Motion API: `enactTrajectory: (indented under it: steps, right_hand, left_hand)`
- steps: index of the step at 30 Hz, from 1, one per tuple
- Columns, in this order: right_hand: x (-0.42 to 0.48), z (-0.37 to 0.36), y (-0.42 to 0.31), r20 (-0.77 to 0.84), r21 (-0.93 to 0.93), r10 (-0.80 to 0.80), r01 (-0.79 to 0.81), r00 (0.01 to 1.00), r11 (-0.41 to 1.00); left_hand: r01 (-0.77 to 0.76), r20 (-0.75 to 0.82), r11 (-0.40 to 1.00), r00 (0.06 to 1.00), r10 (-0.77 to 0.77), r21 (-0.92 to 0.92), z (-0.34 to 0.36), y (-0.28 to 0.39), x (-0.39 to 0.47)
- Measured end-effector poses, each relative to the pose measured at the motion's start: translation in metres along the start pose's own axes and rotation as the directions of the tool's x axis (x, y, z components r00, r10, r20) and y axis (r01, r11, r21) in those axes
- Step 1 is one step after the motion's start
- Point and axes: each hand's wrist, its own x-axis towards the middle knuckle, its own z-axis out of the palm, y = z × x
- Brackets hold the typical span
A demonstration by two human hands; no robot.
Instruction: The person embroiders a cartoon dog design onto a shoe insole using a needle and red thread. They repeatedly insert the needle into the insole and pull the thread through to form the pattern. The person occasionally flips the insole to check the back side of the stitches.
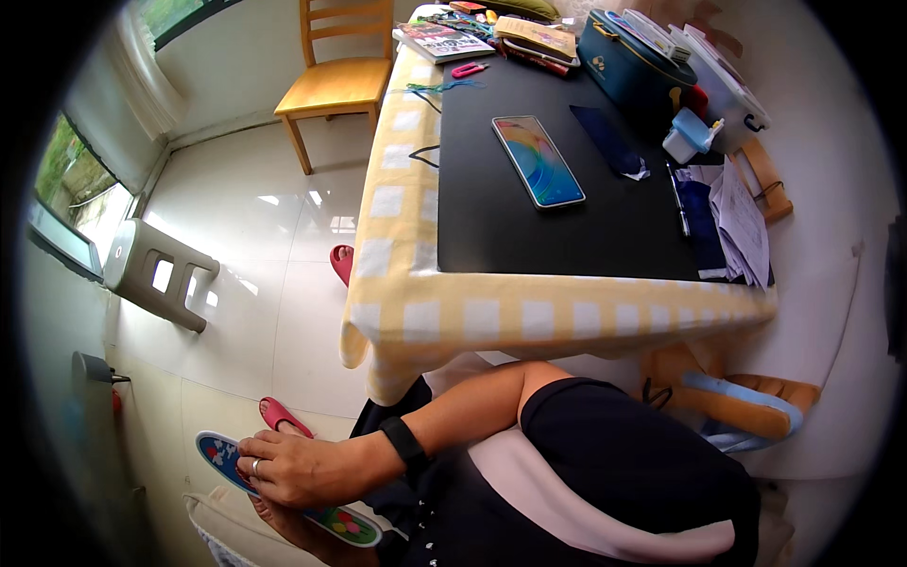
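A long oval insole [223,457] with a coloured, embroidery-like pattern lies slanted between my two hands at the lower left. Its far end is blue with white and red shapes; the near end [347,526] is green with flower-like spots. My right hand [301,468], wearing a ring and a black wristband, covers the middle with curled fingers on the upper face. Whether those fingers pinch something small is hidden. Beneath the insole, my left hand [283,523] supports it, mostly covered by the right hand.
A table with a yellow-and-white checked cloth [489,319] stands beside me. Its black mat [496,237] bears a smartphone [540,163], thread [443,86], a pink cutter [468,69] and papers [740,220]. A plastic stool [159,273] and a wooden chair [336,85] stand on the floor.
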Motion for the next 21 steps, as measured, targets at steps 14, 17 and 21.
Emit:
enactTrajectory:
  steps: [14, 17, 21]
  right_hand:
    - [0.007, -0.009, 0.026, 0.228, 0.571, 0.025, -0.154, 0.973, 0.806]
    - [0.018, -0.03, 0.012, 0.42, 0.755, 0.245, -0.486, 0.874, 0.44]
    - [0.004, -0.026, 0.028, 0.435, 0.742, 0.605, -0.646, 0.666, 0.177]
  left_hand:
    - [0.115, -0.149, 0.99, 0.984, -0.102, 0.082, 0.017, 0.016, -0.013]
    - [0.107, -0.247, 0.994, 0.964, -0.101, 0.013, 0.023, 0.028, -0.029]
    - [-0.026, -0.156, 0.981, 0.988, -0.004, -0.191, 0.015, 0.017, -0.018]
